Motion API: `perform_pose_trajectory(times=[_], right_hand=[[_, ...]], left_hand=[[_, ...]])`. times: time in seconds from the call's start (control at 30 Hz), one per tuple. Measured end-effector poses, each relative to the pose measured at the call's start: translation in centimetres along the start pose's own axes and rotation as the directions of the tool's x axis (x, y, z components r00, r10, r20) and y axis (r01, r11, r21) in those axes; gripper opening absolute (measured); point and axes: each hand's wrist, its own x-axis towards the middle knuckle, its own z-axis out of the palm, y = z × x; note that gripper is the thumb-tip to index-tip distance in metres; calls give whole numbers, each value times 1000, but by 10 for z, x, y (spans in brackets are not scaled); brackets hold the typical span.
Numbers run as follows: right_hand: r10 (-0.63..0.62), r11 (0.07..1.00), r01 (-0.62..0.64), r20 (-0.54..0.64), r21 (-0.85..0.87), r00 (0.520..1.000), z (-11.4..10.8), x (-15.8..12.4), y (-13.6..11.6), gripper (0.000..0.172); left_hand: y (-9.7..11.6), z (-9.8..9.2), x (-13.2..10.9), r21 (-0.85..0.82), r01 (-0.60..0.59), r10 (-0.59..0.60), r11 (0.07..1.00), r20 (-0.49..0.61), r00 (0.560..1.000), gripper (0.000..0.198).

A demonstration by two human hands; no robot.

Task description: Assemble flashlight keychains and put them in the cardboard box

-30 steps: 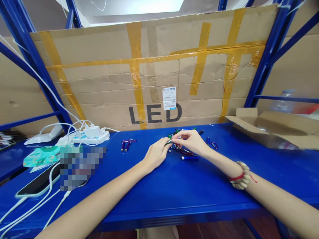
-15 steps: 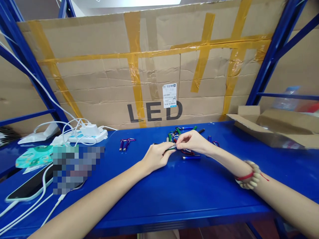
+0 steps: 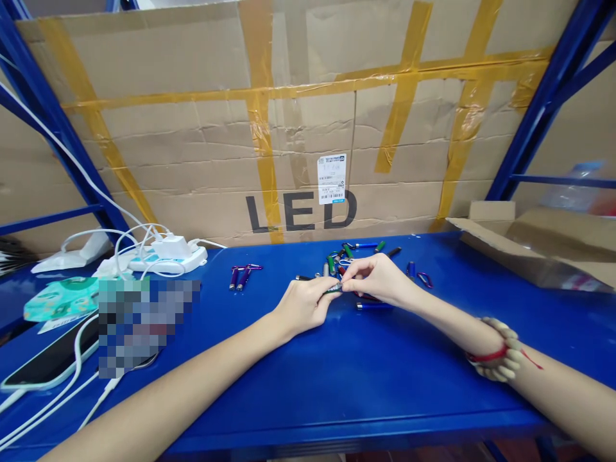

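My left hand (image 3: pixel 306 304) and my right hand (image 3: pixel 378 279) meet over the blue table (image 3: pixel 337 372), both pinched on one small green keychain flashlight (image 3: pixel 333 290) between their fingertips. Just behind them lies a pile of small keychain flashlights (image 3: pixel 344 256) in green, blue and red. A blue one (image 3: pixel 373 306) lies under my right wrist. Two purple ones (image 3: pixel 242 276) rest to the left. A bead bracelet with a red string (image 3: pixel 498 356) is on my right wrist.
A taped cardboard sheet marked LED (image 3: pixel 298 141) stands at the back. An open cardboard box (image 3: pixel 534 247) sits at the right. At the left are a white power strip with chargers (image 3: pixel 166 256), white cables, a phone (image 3: pixel 48 362) and a green packet (image 3: pixel 60 305).
Both hands have come a little lower and closer to me with the small green flashlight held between them. The camera has tilted down slightly.
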Motion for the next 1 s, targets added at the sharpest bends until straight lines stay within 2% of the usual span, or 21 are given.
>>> perform_pose_trajectory(times=[0.17,0.33,0.5,0.67,0.8,1.0], right_hand=[[-16,1000,16,-6,26,1000,3,-1,0,17],[89,989,-89,8,118,996,7,-3,-5,21],[235,933,-239,48,269,971,11,-9,-17,32],[303,880,-323,111,347,946,7,-10,-20,34],[311,836,-362,188,412,932,4,-9,-19,34],[332,840,-374,174,392,927,1,-6,-15,33]], left_hand=[[1,0,0,-9,31,-31,999,4,1000,23],[1,0,0,54,51,-51,997,-11,999,23],[2,-1,2,101,56,-57,993,7,998,22],[3,-1,5,75,54,-55,996,4,998,19],[3,1,7,-11,50,-50,999,-18,999,18],[4,1,9,-64,74,-74,995,-5,997,22]])
